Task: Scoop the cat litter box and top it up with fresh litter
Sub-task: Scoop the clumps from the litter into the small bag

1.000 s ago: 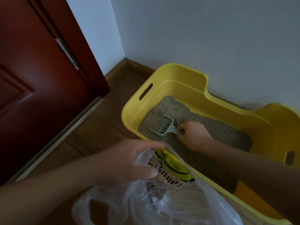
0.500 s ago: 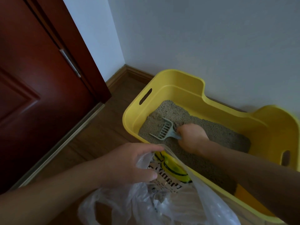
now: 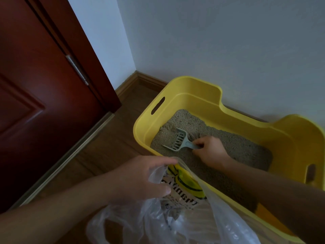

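A yellow litter box (image 3: 198,101) stands on the floor against the wall, holding grey-beige litter (image 3: 232,147). My right hand (image 3: 210,149) is inside the box, shut on the handle of a grey slotted scoop (image 3: 178,140) whose blade rests on the litter near the left end. My left hand (image 3: 140,178) grips the rim of a clear plastic bag (image 3: 158,224) in front of the box, holding its mouth apart. The bag carries a yellow and black print, and some dark clumps lie inside it.
A dark red door (image 3: 44,95) stands to the left, with a metal threshold strip (image 3: 70,155) below it. The brown wooden floor (image 3: 109,141) lies between door and box. A grey wall (image 3: 228,50) with a wooden skirting board runs behind the box.
My right hand has drawn the scoop slightly across the litter at the left end of the box. The camera has tilted a little, shifting the scene down. My left hand keeps hold of the bag.
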The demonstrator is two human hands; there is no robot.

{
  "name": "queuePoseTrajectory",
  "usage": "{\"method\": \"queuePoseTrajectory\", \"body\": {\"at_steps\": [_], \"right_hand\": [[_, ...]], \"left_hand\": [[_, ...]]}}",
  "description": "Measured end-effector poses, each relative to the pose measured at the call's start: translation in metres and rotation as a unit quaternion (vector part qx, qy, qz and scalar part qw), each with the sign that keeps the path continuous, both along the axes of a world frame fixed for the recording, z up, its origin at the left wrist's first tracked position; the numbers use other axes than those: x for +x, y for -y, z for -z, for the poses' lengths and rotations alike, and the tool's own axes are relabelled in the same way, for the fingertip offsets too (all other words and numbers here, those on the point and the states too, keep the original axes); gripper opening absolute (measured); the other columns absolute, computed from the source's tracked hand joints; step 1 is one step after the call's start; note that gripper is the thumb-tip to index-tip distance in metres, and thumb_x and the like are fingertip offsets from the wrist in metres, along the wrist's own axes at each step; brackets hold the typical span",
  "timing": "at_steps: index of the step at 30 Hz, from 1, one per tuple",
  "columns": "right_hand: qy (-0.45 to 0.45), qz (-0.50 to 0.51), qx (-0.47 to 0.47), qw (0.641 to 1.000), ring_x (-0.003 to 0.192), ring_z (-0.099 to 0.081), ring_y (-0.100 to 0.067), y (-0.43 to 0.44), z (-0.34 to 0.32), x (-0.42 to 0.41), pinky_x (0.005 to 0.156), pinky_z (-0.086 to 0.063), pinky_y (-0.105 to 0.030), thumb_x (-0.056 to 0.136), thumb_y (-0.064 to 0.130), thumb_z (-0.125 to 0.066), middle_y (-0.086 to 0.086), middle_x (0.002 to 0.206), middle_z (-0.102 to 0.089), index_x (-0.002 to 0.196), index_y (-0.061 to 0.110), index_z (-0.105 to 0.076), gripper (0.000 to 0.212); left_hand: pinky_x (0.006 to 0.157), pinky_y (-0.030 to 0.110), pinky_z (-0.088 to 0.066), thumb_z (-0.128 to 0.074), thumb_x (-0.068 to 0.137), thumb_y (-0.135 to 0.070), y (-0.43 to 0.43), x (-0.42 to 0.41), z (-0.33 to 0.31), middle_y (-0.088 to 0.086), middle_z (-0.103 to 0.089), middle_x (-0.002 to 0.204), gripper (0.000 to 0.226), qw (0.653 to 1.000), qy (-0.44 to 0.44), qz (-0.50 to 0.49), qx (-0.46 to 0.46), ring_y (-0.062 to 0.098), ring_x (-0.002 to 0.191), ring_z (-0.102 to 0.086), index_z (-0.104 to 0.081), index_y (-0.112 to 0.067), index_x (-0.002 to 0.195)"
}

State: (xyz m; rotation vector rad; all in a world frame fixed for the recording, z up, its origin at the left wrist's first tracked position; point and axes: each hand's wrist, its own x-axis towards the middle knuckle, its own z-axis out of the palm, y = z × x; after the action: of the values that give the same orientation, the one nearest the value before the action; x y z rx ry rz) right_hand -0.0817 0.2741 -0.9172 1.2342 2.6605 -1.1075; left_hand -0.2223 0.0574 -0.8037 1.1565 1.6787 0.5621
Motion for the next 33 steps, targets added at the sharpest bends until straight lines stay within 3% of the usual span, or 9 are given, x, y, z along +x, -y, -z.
{"method": "queuePoseTrajectory", "body": {"at_steps": [4,9,13,17,27,33], "right_hand": [[-0.006,-0.010,-0.001,1.000,0.089,-0.060,-0.016,0.001,0.001,0.003,0.079,-0.053,-0.033,0.090,0.018,-0.066,-0.001,0.108,-0.066,0.116,0.021,-0.071,0.027],[-0.020,0.007,-0.017,1.000,0.085,-0.063,-0.016,0.005,0.000,0.005,0.076,-0.054,-0.035,0.091,0.015,-0.065,0.002,0.097,-0.067,0.112,0.021,-0.072,0.023],[-0.011,-0.025,-0.020,0.999,0.089,-0.060,-0.013,0.007,0.001,0.006,0.082,-0.054,-0.035,0.090,0.017,-0.067,0.002,0.105,-0.066,0.112,0.021,-0.072,0.023],[-0.022,-0.008,-0.032,0.999,0.089,-0.061,-0.015,0.006,0.002,0.006,0.081,-0.055,-0.037,0.090,0.017,-0.068,0.002,0.103,-0.067,0.110,0.021,-0.072,0.021],[-0.030,-0.014,-0.054,0.998,0.079,-0.063,-0.018,0.010,0.000,0.006,0.070,-0.054,-0.038,0.089,0.020,-0.069,0.001,0.089,-0.069,0.103,0.022,-0.075,0.015],[-0.034,0.009,-0.057,0.998,0.074,-0.061,-0.016,0.018,-0.001,0.004,0.059,-0.047,-0.030,0.090,0.018,-0.067,0.001,0.085,-0.067,0.099,0.024,-0.073,0.012]], "left_hand": [[0.114,0.034,-0.037,-0.072,0.075,-0.039,0.000,0.001,0.001,-0.031,-0.047,0.142,0.062,1.000,-0.007,0.000,0.008,-0.014,0.132,-0.038,-0.048,-0.057,0.130],[0.114,0.035,-0.037,-0.072,0.075,-0.040,0.000,0.001,0.001,-0.030,-0.047,0.142,0.065,1.000,-0.004,-0.002,0.008,-0.013,0.133,-0.038,-0.048,-0.052,0.134],[0.114,0.035,-0.036,-0.072,0.076,-0.038,0.000,0.001,0.001,-0.032,-0.046,0.142,0.061,1.000,-0.004,-0.001,0.010,-0.014,0.133,-0.037,-0.047,-0.062,0.126],[0.115,0.036,-0.036,-0.074,0.079,-0.033,0.000,0.000,0.002,-0.031,-0.046,0.143,0.062,1.000,-0.011,0.001,0.007,-0.014,0.133,-0.037,-0.047,-0.058,0.130],[0.115,0.036,-0.036,-0.073,0.072,-0.039,0.001,0.002,0.004,-0.030,-0.047,0.143,0.063,1.000,0.013,-0.020,0.003,-0.012,0.133,-0.038,-0.050,-0.056,0.128],[0.113,0.037,-0.039,-0.073,0.071,-0.042,0.001,0.002,0.003,-0.028,-0.047,0.144,0.067,1.000,0.020,-0.024,-0.004,-0.009,0.134,-0.040,-0.049,-0.053,0.133]]}}
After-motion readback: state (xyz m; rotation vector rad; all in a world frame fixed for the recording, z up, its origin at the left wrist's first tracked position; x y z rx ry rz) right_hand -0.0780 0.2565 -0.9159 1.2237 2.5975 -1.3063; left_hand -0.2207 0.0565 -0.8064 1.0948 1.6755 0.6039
